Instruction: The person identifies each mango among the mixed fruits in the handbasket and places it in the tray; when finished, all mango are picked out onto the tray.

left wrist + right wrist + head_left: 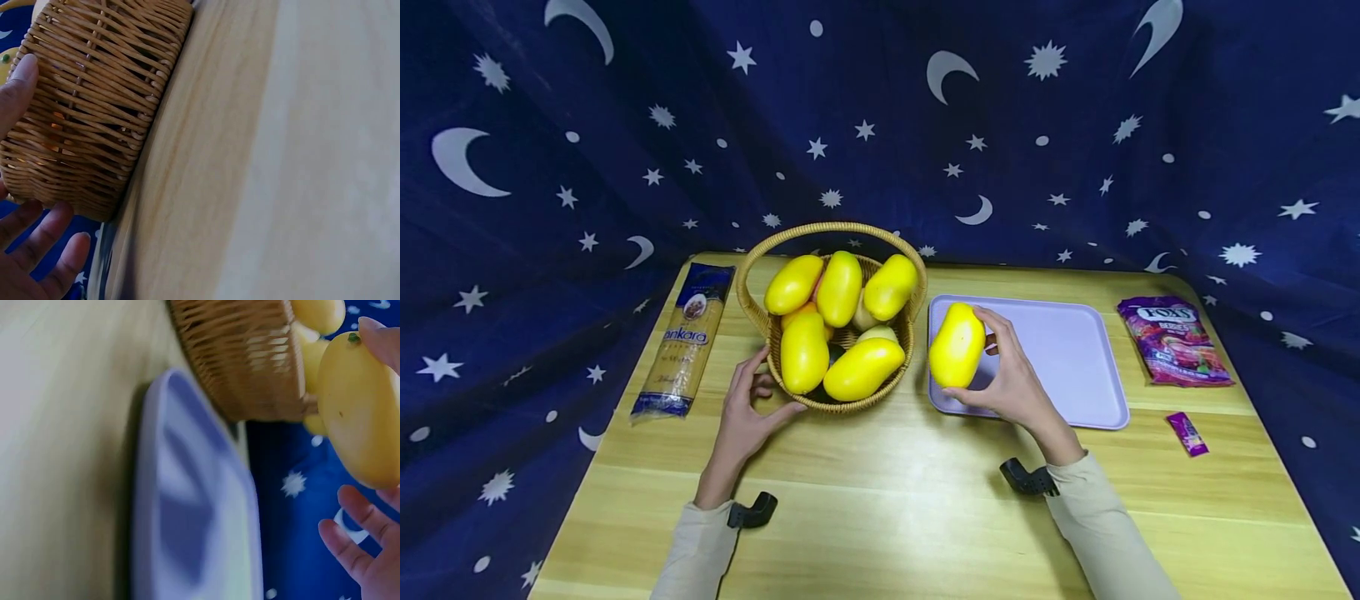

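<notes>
My right hand [1018,383] grips a yellow mango [957,346] between thumb and fingers, above the left part of a lilac tray [1067,367]. In the right wrist view the mango [359,412] hangs clear of the tray, with two fingers spread away from it. A wicker basket [94,100] with a tall arched handle holds several yellow mangoes [838,287]. Paler round fruit [878,334] and something orange show partly beneath them. My left hand [748,417] rests against the basket's front left side, thumb and fingers spread about its wall, the other fingers loose.
A packet of spaghetti [685,342] lies left of the basket. Right of the tray are a purple sweets bag [1176,342] and a small purple wrapped sweet [1187,434]. A dark blue starry cloth [880,100] hangs behind the wooden table [880,517].
</notes>
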`<state>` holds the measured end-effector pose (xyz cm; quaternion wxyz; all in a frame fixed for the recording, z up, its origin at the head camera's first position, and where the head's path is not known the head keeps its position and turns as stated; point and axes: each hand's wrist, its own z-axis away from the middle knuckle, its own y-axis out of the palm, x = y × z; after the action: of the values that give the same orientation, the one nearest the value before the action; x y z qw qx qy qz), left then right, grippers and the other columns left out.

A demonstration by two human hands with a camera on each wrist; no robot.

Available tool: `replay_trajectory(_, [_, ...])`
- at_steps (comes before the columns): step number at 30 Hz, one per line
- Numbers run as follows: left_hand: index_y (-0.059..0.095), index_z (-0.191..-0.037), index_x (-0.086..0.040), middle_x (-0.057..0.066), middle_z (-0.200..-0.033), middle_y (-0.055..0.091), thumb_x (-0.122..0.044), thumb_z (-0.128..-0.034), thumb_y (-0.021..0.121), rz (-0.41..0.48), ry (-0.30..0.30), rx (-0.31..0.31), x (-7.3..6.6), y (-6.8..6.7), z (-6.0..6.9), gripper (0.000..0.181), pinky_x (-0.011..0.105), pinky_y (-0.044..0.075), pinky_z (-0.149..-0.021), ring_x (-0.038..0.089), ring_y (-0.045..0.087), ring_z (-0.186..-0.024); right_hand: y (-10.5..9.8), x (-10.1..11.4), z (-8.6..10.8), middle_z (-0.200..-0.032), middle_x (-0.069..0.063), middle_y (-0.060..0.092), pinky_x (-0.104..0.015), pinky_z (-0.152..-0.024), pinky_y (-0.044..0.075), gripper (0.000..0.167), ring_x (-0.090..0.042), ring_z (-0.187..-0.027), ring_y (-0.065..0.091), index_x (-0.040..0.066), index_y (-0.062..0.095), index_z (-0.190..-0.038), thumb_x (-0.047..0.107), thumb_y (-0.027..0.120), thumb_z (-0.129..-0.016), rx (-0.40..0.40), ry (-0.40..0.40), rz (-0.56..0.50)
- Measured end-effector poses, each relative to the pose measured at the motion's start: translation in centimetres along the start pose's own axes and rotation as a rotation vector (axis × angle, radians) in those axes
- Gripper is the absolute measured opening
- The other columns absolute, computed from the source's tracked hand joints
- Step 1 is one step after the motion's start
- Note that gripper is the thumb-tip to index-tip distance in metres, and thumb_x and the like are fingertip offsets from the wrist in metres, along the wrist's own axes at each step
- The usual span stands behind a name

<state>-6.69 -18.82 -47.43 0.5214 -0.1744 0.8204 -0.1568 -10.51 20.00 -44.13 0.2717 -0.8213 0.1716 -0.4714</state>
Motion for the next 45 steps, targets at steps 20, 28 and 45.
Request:
replay_trajectory(20, [0.038, -0.144, 0.009, 0.028, -0.123, 0.051, 0.007, -0.0592, 0.09, -0.006, 0.004, -0.003, -0.1, 0.0, -0.1, 0.099, 0.044, 0.055, -0.072, 0.039, 0.059, -0.089, 0.3, -5.3, -0.4, -0.156, -0.01, 0.029, -0.053, -0.094, 0.047, 0.121, -0.033, -0.121, 0.048, 0.02, 0.022, -0.155, 0.025, 0.096, -0.06, 0.148, 0.151, -0.025])
replay_trajectory(28, [0.039, -0.144, 0.008, 0.029, -0.122, 0.052, 0.007, -0.0589, 0.09, -0.004, -0.002, -0.01, -0.3, 0.0, -0.2, 0.099, 0.047, 0.055, -0.072, 0.041, 0.06, -0.089, 0.2, -6.2, -1.9, -0.157, -0.011, 0.028, -0.057, -0.099, 0.046, 0.12, -0.04, -0.118, 0.052, 0.024, 0.019, -0.156, 0.029, 0.094, -0.063, 0.217, 0.233, -0.03])
replay_trajectory(45, [0.039, -0.144, 0.009, 0.028, -0.121, 0.051, 0.007, -0.0593, 0.089, -0.021, -0.005, -0.009, -0.2, 0.1, -0.1, 0.098, 0.046, 0.055, -0.071, 0.038, 0.061, -0.09, 0.8, -8.0, -3.0, -0.159, -0.006, 0.028, -0.053, -0.111, 0.036, 0.118, -0.033, -0.134, 0.042, 0.029, 0.02, -0.155, 0.034, 0.093, -0.063, 0.259, 0.311, -0.045])
